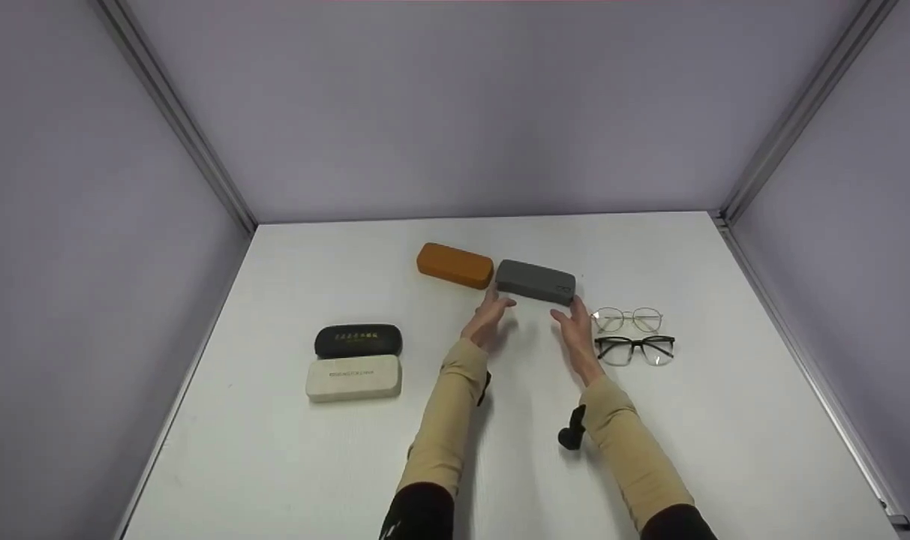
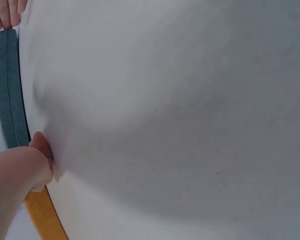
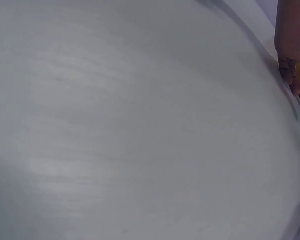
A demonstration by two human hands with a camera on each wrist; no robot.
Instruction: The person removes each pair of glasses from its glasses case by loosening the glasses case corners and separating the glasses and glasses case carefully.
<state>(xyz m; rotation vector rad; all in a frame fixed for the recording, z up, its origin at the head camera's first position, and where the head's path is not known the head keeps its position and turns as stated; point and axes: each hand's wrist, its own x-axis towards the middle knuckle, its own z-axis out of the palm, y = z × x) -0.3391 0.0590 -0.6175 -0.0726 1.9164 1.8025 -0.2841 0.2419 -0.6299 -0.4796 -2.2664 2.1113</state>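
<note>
A grey glasses case [image 1: 536,280] lies closed toward the back of the white table, slightly angled. Just left of it is an orange glasses case [image 1: 455,265]. My left hand [image 1: 488,319] reaches to the grey case's left end, fingers extended at the narrow gap between the two cases, thumb spread. At the opposite end, my right hand [image 1: 577,334] has its straight fingers against the grey case's right end. The left wrist view shows the right hand's fingertips [image 2: 7,20] at the far end of that case. In the right wrist view most of the case is out of frame.
Thin-framed glasses [image 1: 627,320] and black-framed glasses [image 1: 635,349] lie beside the right hand. On the left, a black glasses case [image 1: 358,340] sits directly behind a cream one [image 1: 353,378]. Grey panels [image 1: 455,112] wall the table at the back and sides.
</note>
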